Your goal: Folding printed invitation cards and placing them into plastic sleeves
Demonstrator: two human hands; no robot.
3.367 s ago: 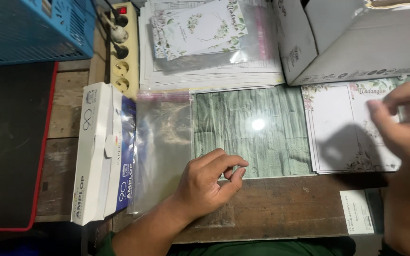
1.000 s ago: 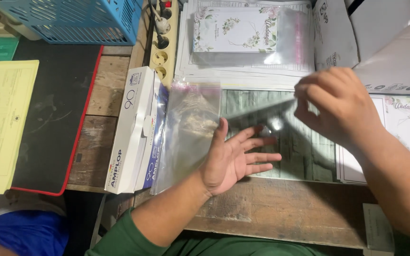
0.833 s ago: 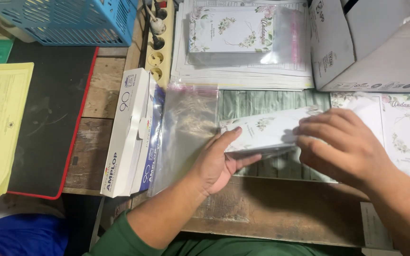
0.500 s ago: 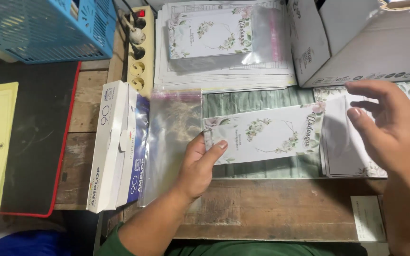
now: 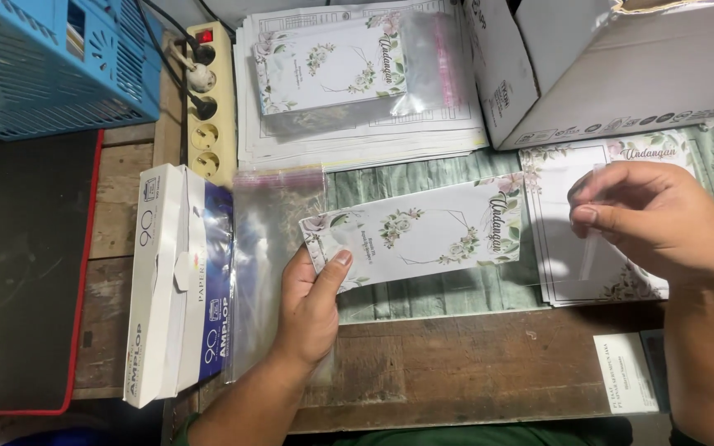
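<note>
The floral card (image 5: 423,235) lies slightly tilted near the middle of the table, sheathed in a clear sleeve, its left end just at the mouth of the loose clear bags (image 5: 270,264). The left hand (image 5: 311,306) pins that end down: the thumb presses on the card's lower left corner and the fingers curl under or beside it, resting on the bags. To do this well, the card should be kept flat and square while the thumb holds it, so the sleeve does not wrinkle or slide.

The right hand (image 5: 654,219) hovers over the card stack (image 5: 564,272) at the table's right side, thumb and forefinger closed in a pinch on a thin clear strip (image 5: 592,239), the other fingers loosely curled. Holding the strip away from the cards would, I judge, keep it from clinging to them.

Left of the bags, an envelope box (image 5: 167,281) lies along the table's left edge. Toward the far edge are a power strip (image 5: 208,107), a paper pile (image 5: 357,132) topped by a bagged card (image 5: 340,70), and a cardboard box (image 5: 613,66) at the far right corner. A blue basket (image 5: 43,66) sits at the far left.
</note>
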